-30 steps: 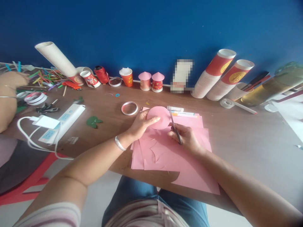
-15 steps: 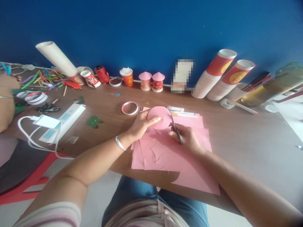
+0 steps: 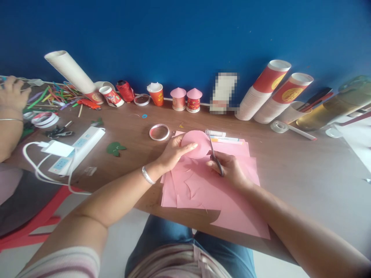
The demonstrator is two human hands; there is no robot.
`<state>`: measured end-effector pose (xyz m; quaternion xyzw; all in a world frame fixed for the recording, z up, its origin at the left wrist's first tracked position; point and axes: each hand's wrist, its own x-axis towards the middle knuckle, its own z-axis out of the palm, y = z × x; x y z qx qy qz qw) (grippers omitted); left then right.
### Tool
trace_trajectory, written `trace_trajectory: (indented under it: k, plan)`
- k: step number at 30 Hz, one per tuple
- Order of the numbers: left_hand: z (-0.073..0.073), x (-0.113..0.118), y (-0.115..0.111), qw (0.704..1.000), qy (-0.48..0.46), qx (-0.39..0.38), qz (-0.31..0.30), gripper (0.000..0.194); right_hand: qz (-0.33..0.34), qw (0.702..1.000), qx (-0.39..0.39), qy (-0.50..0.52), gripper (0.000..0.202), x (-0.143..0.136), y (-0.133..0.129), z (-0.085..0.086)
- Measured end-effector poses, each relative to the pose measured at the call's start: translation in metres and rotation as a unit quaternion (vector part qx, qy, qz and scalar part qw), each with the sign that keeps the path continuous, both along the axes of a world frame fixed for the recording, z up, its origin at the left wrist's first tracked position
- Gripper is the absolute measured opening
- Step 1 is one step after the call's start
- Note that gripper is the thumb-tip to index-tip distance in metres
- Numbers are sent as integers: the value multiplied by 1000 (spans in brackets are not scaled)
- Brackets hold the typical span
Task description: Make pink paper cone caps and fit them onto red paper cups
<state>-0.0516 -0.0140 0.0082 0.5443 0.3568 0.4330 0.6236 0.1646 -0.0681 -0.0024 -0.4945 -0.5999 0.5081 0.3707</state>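
Note:
A round pink paper disc [image 3: 194,138] is pinched in my left hand [image 3: 176,151], thumb lying across its face. My right hand [image 3: 228,165] grips a pair of scissors [image 3: 212,148] by the dark handles; the blades point up along the disc's right edge. Whether they touch the paper I cannot tell. Beneath both hands lie pink paper sheets [image 3: 232,200], with thin curved pink offcuts [image 3: 189,189] on top. Two markers [image 3: 226,139] rest on the sheets' far edge, just beyond the scissors.
Two cups with pink cone roofs [image 3: 186,99] stand by the blue wall. Stacked paper cups [image 3: 262,90] lean at the right. A tape roll [image 3: 159,132] lies left of the sheets, a power strip [image 3: 78,150] further left. Another person's hand [image 3: 13,94] hovers at far left.
The other person's hand at far left has risen and spread over the coloured sticks. My own hands, the disc and the scissors look almost unchanged.

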Motion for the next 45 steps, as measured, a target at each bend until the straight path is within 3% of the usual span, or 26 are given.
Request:
trace_trajectory:
  k: [17, 26, 38, 45]
  plan:
    - [0, -1, 1, 1000, -5, -8, 2, 33, -13, 1000, -5, -15, 57, 0, 0, -3]
    - [5, -2, 2, 1000, -29, 11, 5, 28, -1, 999, -42, 16, 61, 7, 0, 13]
    - [9, -4, 2, 1000, -12, 24, 7, 22, 8, 999, -48, -6, 64, 5, -2, 16]
    - [7, -8, 4, 1000, 10, 21, -18, 33, 21, 998, -42, -37, 51, 4, -3, 22]
